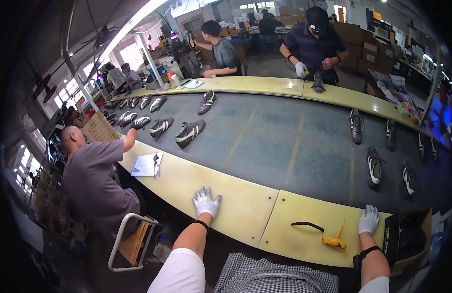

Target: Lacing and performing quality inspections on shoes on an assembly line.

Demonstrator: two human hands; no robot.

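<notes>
Left fingers (203, 192) lie spread, right fingers (368, 210) slightly apart, both empty; the yellow tool (334, 242) left of the right ones looks light, best held by its thick body.

Shoe factory workshop, sneakers (190, 133) along a wide conveyor belt (270, 141), stacked cartons (369, 52) behind

Free tabletop (328, 207) between hands (206, 202) (368, 219) except strip (308, 224), tool (335, 241)

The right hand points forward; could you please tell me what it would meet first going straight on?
Past the yellow tabletop, the right hand would probably meet the dark shoe ahead on the grey surface, though depth is unclear.
</notes>
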